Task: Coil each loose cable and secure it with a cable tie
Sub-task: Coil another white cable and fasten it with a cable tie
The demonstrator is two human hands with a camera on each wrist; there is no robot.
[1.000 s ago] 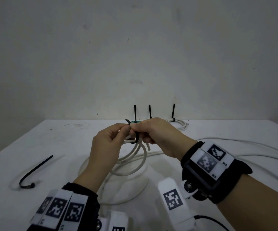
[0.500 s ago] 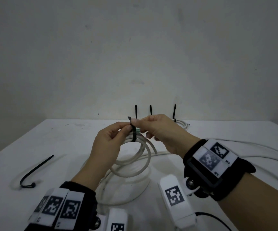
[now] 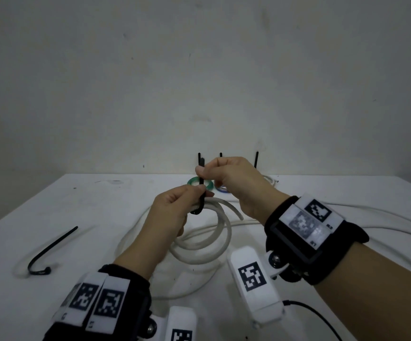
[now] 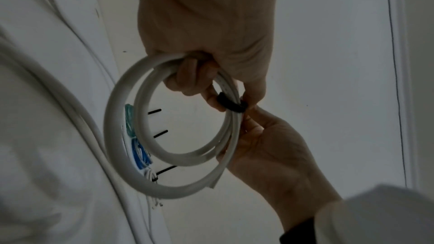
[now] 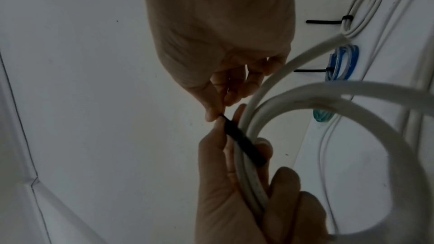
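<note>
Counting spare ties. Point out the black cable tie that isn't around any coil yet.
The loose tie lying alone at the table's left. The other ties wrap coils: three at the back, one in the hands.

blue coil mostly behind right hand, forearms cut off below

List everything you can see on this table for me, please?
White cable coil: one, white, held above the table's middle.
Black cable tie: one, black, wrapped round that coil.
Spare cable tie: one, black, table's left.
Tied coils: three at the far edge, green, blue, white.
Loose cable: white, table's right.
Table: one, white.
Left hand: grips the coil.
Right hand: pinches the tie's tail.
</note>
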